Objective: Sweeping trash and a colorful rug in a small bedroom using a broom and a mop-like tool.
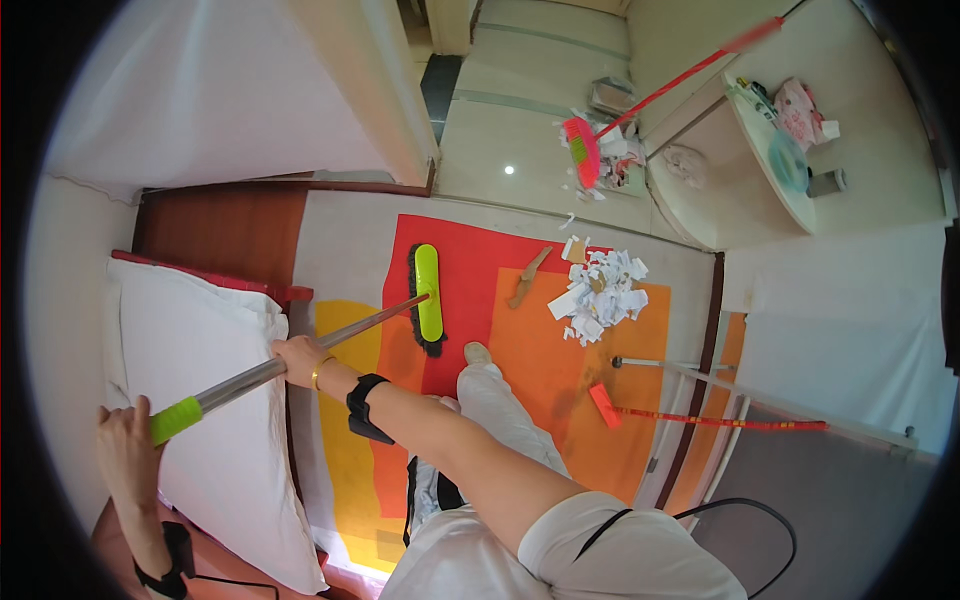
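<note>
A broom with a lime-green head (428, 292), dark bristles and a metal handle rests on the red part of a colourful floor mat (465, 262). My right hand (304, 360), with a gold bracelet at its wrist, grips the middle of the handle. Around the green grip at the handle's upper end, my left hand (129, 446) is closed, its fingers partly raised. A heap of white paper scraps (607, 292) lies to the right, partly on the mat's orange area. Between broom head and heap is a brown strip (529, 277), seemingly cardboard. Both forearms wear black straps.
A pink broom (583, 154) with a red handle stands over more scraps near a corner shelf (765, 157). At right, a small red-headed tool (605, 406) lies by a white metal frame (705, 375). A bed or cushion with a white cover (217, 360) borders the left.
</note>
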A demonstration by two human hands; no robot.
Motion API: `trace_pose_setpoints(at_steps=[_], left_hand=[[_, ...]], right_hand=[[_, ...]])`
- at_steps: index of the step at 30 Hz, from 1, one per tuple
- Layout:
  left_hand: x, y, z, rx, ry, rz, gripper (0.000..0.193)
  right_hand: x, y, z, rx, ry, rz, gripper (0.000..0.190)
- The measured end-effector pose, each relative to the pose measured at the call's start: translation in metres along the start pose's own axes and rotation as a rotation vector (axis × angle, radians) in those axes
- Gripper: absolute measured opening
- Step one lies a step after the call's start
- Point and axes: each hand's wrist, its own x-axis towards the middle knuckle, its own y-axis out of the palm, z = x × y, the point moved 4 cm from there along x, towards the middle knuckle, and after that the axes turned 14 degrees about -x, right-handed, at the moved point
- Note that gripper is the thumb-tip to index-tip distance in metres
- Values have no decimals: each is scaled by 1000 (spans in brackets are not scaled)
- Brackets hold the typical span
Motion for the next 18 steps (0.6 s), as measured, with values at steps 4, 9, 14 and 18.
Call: trace_pose_setpoints(at_steps=[4,9,14,18], left_hand=[[14,2,-15,58,-23,33,35],[30,-8,-25,82,-22,77,33],[48,-18,-38,147,-4,82,33],[57,-12,-33,155,9,102,33]], right_hand=[[-1,-3,-15,-50,32,31,11],[6,-4,-25,-79,12,-36,12],[9,-15,-32,-58,34,-77,12],[9,-22,-35,-56,88,-61,14]])
